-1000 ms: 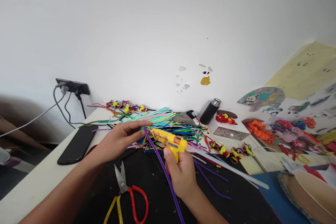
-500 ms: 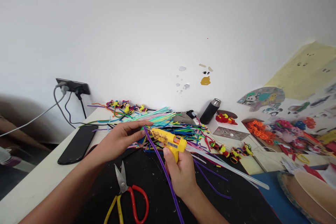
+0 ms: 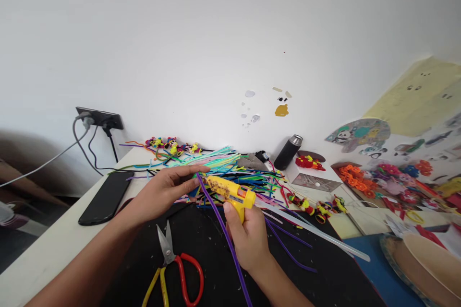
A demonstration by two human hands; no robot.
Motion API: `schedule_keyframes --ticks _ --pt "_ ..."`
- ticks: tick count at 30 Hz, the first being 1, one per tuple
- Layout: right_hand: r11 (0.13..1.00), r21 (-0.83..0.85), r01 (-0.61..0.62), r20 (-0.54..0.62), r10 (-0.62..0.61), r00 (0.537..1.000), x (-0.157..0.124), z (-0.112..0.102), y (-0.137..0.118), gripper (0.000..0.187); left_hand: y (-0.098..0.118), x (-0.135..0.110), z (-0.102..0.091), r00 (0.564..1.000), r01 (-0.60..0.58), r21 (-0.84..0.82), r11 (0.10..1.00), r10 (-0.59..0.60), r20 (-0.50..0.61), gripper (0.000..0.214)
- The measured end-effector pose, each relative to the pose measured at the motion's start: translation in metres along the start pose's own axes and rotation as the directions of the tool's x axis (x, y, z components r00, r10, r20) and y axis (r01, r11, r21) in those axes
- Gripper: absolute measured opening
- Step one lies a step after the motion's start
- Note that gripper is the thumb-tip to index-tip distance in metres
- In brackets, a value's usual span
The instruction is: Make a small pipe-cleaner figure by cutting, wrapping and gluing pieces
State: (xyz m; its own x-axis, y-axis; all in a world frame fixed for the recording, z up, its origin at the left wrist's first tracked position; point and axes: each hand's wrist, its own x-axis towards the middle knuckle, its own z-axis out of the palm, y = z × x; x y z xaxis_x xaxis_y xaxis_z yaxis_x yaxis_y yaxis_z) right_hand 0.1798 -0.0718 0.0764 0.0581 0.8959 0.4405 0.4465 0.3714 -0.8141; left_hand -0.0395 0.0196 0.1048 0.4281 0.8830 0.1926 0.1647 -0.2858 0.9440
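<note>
- The left hand [image 3: 169, 189] reaches in over the desk [image 3: 39, 254], its grip pinching the upper end of a purple stem [image 3: 224, 230] between thumb and fingers; a small blue piece [image 3: 195, 193] shows just under the fingertips.
- The purple stem slants from that pinch down toward the near edge, passing in front of the right hand [image 3: 248, 240] and above the black mat [image 3: 216, 268].
- The right hand has its grip wrapped around the handle of a yellow glue gun [image 3: 230, 191], thumb up along the back of the handle. The gun's barrel is stained brown, and its nozzle points left at the pinched end; whether it touches the stem is too small to tell.
- Below the left wrist, scissors [image 3: 167, 252] with one red and one yellow handle lie on the mat, blades parted.
- Beyond the hands spreads a heap of coloured stems [image 3: 219, 160], pale green and pink at the back, darker ones in front.
- To the right of the right hand, two loose purple stems [image 3: 291, 252] lie on the mat near a long translucent stick [image 3: 320, 231].
- A black phone [image 3: 105, 200] lies on the desk to the left.
- Farther back, a black flask [image 3: 288, 153] leans beside a white box [image 3: 313, 177] with a red and yellow figure [image 3: 309, 163] on top.
</note>
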Motion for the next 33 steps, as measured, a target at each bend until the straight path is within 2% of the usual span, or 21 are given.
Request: schedule_keyframes --ticks 6,9,17,21,25,27,30,33 --pt "1.0 0.0 0.005 -0.012 -0.005 1.0 0.0 0.0 0.001 0.038 0.001 0.001 0.001 1.0 0.003 -0.005 1.0 -0.003 -0.01 0.05" --pt "1.0 -0.001 -0.021 -0.009 0.021 1.0 -0.001 0.0 0.003 0.043 0.002 0.001 0.002 1.0 -0.001 -0.011 1.0 0.001 -0.006 0.05" --pt "0.97 0.146 -0.193 0.057 0.186 0.981 -0.005 0.001 0.012 0.052 -0.003 0.001 0.001 1.0 0.005 0.032 0.999 -0.004 -0.025 0.048" --pt "0.925 0.261 -0.275 0.065 0.267 0.961 -0.004 -0.001 0.014 0.058 -0.006 0.005 -0.009 0.997 0.041 0.068 0.997 -0.036 -0.072 0.053" --pt "0.871 0.329 -0.365 0.083 0.358 0.93 -0.003 0.001 0.018 0.062 -0.01 0.008 -0.021 0.991 0.064 0.006 0.998 -0.063 -0.115 0.056" --pt "0.839 0.364 -0.404 0.101 0.395 0.913 -0.002 0.003 0.021 0.065 -0.01 0.008 -0.02 0.991 0.07 -0.032 0.997 -0.073 -0.11 0.054" --pt "0.782 0.442 -0.439 0.121 0.433 0.893 0.0 0.007 0.027 0.068 -0.007 0.006 -0.005 0.995 0.098 -0.098 0.99 -0.1 -0.014 0.048" --pt "0.747 0.508 -0.429 0.126 0.428 0.895 0.005 0.008 0.032 0.07 -0.003 0.003 0.018 0.965 0.171 -0.185 0.968 -0.127 0.228 0.048"
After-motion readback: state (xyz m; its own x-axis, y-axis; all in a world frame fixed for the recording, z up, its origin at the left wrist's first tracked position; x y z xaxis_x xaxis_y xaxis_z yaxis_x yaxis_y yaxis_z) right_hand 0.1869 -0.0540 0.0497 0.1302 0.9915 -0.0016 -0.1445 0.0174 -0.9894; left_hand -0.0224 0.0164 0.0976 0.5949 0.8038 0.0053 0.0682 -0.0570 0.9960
